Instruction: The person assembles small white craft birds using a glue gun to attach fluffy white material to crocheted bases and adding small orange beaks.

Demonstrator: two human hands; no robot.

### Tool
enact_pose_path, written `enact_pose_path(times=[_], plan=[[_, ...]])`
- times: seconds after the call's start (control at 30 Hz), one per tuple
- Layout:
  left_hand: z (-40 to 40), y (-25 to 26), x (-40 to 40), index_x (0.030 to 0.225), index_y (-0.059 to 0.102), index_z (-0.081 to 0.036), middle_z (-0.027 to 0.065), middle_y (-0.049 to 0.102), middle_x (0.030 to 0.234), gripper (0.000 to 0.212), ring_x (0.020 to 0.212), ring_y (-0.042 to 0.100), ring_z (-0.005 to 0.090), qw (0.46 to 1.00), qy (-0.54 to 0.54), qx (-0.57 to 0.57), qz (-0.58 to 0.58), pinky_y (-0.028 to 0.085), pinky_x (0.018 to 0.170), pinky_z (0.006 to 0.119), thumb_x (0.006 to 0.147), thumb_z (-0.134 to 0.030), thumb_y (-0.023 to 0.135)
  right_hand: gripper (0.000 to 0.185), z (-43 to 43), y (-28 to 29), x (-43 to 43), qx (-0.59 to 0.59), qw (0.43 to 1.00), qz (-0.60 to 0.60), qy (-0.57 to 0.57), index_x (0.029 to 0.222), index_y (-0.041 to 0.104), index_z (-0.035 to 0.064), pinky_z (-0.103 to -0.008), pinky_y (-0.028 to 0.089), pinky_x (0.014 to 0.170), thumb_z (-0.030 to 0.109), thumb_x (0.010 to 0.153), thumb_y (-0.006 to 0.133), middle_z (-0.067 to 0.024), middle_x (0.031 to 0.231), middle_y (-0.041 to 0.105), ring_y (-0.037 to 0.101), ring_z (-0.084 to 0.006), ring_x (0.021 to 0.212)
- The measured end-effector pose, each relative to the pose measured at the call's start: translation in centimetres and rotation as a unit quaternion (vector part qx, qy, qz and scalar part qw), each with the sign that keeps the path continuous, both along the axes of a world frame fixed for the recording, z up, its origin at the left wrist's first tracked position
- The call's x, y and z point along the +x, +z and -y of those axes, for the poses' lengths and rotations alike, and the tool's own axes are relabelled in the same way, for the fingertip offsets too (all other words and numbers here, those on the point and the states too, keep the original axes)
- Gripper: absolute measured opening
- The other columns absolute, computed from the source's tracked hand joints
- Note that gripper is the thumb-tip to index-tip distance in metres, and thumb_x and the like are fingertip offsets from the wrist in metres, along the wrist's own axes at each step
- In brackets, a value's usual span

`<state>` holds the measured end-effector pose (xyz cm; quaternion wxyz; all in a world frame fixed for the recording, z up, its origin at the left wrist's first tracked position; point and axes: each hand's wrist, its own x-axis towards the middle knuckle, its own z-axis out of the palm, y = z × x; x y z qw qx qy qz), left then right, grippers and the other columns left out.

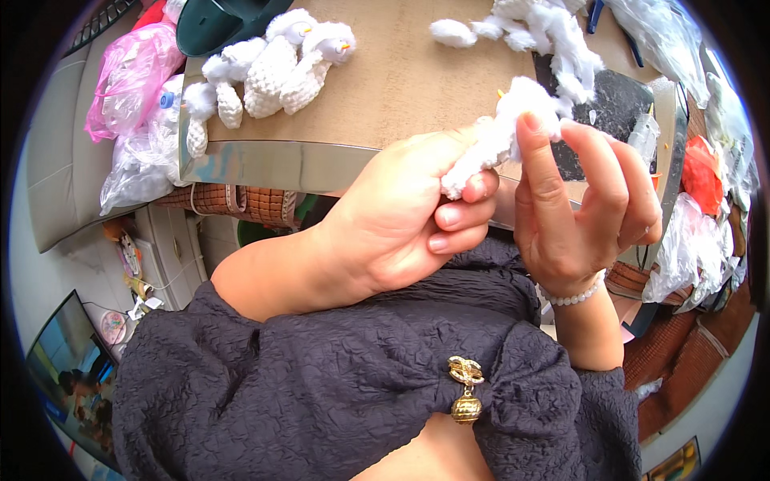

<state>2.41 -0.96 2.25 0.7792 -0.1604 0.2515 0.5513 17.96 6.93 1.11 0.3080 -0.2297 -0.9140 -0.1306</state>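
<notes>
My left hand [409, 204] holds the knitted lower part of a small white fluffy figure [481, 159] above the table's front edge. The figure has a fluffy head with an orange point jutting from it. My right hand [577, 204] pinches the head's white fluff between thumb and index finger, its other fingers loosely bent. At the table's left lie similar white crocheted figures [289, 72], two with orange beaks in plain sight. Loose white fluff [541, 30] is heaped beyond my right hand, partly over a dark stone-like slab [619, 102].
The wooden table [391, 78] has a metallic front edge. A dark green container [222, 24] stands at far left beside a pink plastic bag [135, 75]. At right are a clear tube [645, 135], a dark blue tool handle [594, 15] and plastic bags [686, 246].
</notes>
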Motion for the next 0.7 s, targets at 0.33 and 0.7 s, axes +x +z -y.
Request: enact_pose_path(times=[0.33,0.7], plan=[[0.2,-1.2,-0.9,0.079,0.048,-0.008,-0.003,0.038,0.052,0.038,0.037,0.034,0.0077,0.979,-0.124,0.067,0.145,0.027,0.031,0.02,0.102,-0.035,0.034,0.037,-4.2,0.6,0.2,-0.192,0.956,-0.05,0.217,0.108,0.069,0.0059,-0.0434,0.043,0.095,0.006,0.071,0.073,-0.0138,0.113,0.063,0.058,-0.0341,0.109],[-0.3,0.2,-1.4,0.13,0.04,-0.002,0.0125,0.05,0.119,0.068,0.102,0.054,0.0184,0.582,-0.03,0.325,-0.745,0.049,0.083,0.03,0.075,-0.016,0.078,0.045,-2.8,1.4,0.3,-0.3,0.939,-0.077,0.149,0.102,0.066,0.0054,-0.039,0.042,0.086,0.005,0.058,0.07,-0.0073,0.092,0.064,0.061,-0.0277,0.093]])
